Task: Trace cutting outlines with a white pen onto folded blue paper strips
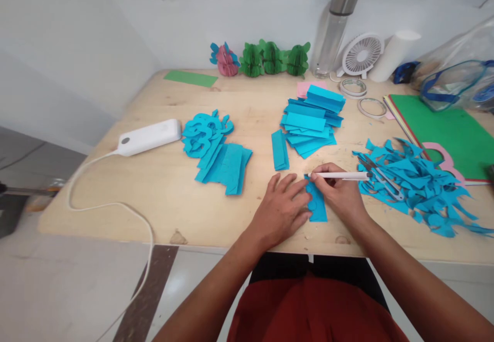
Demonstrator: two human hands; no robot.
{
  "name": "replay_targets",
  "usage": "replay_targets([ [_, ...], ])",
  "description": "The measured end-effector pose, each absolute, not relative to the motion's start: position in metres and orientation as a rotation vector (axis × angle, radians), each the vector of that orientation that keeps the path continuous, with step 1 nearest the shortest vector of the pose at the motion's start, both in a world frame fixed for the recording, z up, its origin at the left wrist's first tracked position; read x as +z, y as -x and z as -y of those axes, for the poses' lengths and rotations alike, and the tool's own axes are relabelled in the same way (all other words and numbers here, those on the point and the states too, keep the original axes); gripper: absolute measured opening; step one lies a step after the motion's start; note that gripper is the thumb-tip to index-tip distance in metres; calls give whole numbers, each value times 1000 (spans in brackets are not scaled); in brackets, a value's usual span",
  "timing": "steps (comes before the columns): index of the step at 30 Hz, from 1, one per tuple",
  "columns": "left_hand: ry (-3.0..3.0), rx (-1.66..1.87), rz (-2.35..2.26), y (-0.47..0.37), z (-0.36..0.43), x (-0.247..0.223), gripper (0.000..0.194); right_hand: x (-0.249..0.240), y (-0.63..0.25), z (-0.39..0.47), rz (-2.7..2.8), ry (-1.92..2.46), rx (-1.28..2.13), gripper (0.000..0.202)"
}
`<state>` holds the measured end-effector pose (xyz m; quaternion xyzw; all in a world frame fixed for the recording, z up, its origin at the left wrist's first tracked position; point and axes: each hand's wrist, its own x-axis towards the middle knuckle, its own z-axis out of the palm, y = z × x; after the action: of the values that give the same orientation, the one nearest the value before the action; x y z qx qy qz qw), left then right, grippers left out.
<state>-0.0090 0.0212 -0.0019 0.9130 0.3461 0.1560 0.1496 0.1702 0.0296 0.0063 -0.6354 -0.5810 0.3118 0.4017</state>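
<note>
A folded blue paper strip lies near the table's front edge, with curved pen lines on it. My left hand rests flat with its fingers spread, the fingertips on the strip's left side. A white pen is pinched in my right hand, its tip at the strip's upper end. Just beyond my hands is a small stack of folded blue strips, and behind it a larger pile of folded blue paper. To the left lie marked blue sheets and cut-out curvy blue shapes.
Blue paper scraps with scissors lie at right, beside green sheets and a pink cutout. Behind stand a bottle, a fan and paper honeycomb figures. A white power strip sits left.
</note>
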Motion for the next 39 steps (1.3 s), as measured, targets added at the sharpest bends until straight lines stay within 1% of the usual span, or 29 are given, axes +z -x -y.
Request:
replay_targets([
  [22, -2621, 455, -1004, 9, -21, -2, 23, 8, -171, -31, 1490, 1672, 769, 15],
  [30, -2626, 481, -1004, 9, -21, -3, 23, 11, -171, -28, 1519, 1641, 742, 17],
  [39, -2627, 476, -1005, 8, -21, -3, 22, 10, -169, -27, 1465, 1615, 765, 15],
])
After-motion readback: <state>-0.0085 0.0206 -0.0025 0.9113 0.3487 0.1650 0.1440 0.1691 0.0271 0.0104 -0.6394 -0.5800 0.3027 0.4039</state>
